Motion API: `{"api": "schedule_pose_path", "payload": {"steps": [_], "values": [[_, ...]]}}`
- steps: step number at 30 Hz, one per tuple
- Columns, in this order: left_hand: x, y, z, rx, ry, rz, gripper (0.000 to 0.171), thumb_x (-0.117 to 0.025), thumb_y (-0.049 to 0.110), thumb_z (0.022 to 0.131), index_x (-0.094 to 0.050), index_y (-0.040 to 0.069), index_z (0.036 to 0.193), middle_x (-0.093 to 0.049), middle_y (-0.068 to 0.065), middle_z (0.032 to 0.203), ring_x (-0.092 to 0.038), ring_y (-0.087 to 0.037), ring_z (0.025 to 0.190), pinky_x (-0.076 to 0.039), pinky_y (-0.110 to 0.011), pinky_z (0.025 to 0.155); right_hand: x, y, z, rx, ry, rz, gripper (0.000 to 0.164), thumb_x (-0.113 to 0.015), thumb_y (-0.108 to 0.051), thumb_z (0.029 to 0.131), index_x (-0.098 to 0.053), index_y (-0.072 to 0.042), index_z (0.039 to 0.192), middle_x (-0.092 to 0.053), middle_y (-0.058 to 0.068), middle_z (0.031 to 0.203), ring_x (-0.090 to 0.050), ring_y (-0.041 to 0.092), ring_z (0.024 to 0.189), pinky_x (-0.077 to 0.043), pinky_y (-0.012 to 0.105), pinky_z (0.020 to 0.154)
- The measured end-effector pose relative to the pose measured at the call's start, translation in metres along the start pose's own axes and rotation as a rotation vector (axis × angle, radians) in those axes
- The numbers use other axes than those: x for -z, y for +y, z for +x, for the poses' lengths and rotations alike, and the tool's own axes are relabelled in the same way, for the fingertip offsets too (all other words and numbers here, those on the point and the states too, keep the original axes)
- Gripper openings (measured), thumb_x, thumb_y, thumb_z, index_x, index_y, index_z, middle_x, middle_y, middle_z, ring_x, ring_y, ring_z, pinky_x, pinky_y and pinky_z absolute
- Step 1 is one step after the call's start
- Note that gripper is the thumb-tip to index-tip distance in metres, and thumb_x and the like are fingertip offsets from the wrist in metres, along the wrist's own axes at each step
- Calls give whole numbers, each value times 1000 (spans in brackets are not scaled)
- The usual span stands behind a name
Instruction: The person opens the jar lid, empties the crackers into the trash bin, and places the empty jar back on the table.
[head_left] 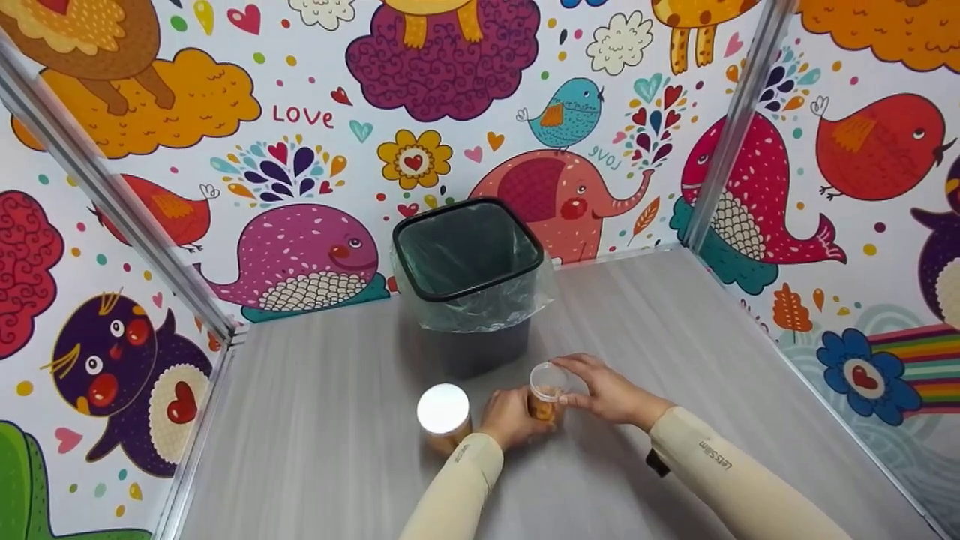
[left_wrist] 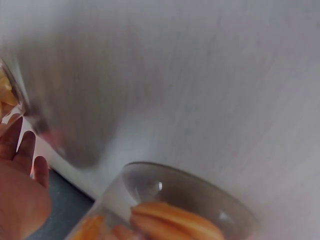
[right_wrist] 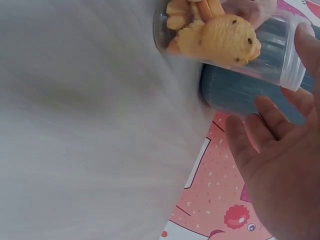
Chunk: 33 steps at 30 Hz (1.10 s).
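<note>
My left hand (head_left: 514,416) grips a clear plastic jar (right_wrist: 272,47) low around its side. Pale yellow biscuits (right_wrist: 227,40) lie in its lower part. My right hand (head_left: 604,390) pinches the jar's translucent lid (right_wrist: 294,55) between thumb and forefinger, its other fingers spread apart in the right wrist view. A second jar (head_left: 444,420), with a bright white top, stands just left of my left wrist. The left wrist view shows that jar's clear side with orange-brown pieces (left_wrist: 172,220) inside; the left hand (left_wrist: 22,195) appears at the left edge.
A dark bin (head_left: 480,349) with a clear liner bag (head_left: 487,311) folded over its rim stands behind the hands, near the back wall. The grey wood-grain table (head_left: 322,420) is bounded by printed cartoon panels (head_left: 300,255) with metal posts (head_left: 739,127) at the corners.
</note>
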<state>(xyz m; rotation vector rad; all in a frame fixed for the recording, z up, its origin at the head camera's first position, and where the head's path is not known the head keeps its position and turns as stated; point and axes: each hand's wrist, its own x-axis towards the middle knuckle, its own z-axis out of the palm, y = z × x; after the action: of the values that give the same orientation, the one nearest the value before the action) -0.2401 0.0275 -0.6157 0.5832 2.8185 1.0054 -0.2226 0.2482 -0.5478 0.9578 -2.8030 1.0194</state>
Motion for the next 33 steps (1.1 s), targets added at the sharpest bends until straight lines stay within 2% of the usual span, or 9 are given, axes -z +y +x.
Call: {"api": "schedule_pose_path", "payload": {"steps": [4, 9, 15, 26, 30, 33], "values": [[-2, -2, 0, -7, 13, 3, 53, -92, 41, 65, -71, 15, 106, -69, 11, 86, -63, -14, 83, -50, -38, 82, -6, -2, -4, -17, 64, 14, 64, -74, -29, 91, -48, -1, 142, -52, 17, 136, -49, 36, 126, -40, 57, 101], [-3, -4, 0, -11, 29, 5, 53, -92, 41, 65, -72, 16, 106, -69, 11, 87, -63, -13, 82, -51, -37, 82, -12, -4, -6, -85, 132, 8, 66, -81, -36, 84, -54, -4, 135, -54, 12, 133, -53, 32, 122, -43, 54, 99], [-1, -3, -1, -15, 31, 3, 54, -92, 42, 65, -72, 15, 107, -69, 11, 87, -63, -14, 83, -51, -38, 83, -15, -6, -4, -95, 171, -23, 64, -84, -34, 80, -56, -4, 129, -57, 13, 128, -53, 33, 120, -43, 52, 99], [-2, -2, 0, -36, 17, -31, 52, -92, 38, 66, -71, 14, 107, -69, 11, 88, -63, -11, 82, -51, -35, 81, -7, -3, -3, -13, 67, 1, 65, -75, -30, 89, -49, 2, 139, -52, 19, 134, -47, 38, 126, -39, 56, 102], [-2, -2, 0, -39, 19, -30, 52, -93, 37, 66, -71, 14, 107, -70, 10, 88, -63, -12, 83, -51, -36, 82, -8, -2, -4, -4, 71, -2, 64, -73, -31, 91, -48, 2, 141, -52, 18, 135, -47, 38, 127, -38, 57, 102], [-2, -2, -1, -35, 19, -22, 52, -93, 38, 66, -71, 14, 106, -70, 10, 88, -64, -13, 84, -51, -36, 82, -11, -3, -6, -44, 94, 6, 64, -74, -36, 91, -50, -1, 138, -53, 16, 134, -49, 36, 125, -40, 56, 101]]}}
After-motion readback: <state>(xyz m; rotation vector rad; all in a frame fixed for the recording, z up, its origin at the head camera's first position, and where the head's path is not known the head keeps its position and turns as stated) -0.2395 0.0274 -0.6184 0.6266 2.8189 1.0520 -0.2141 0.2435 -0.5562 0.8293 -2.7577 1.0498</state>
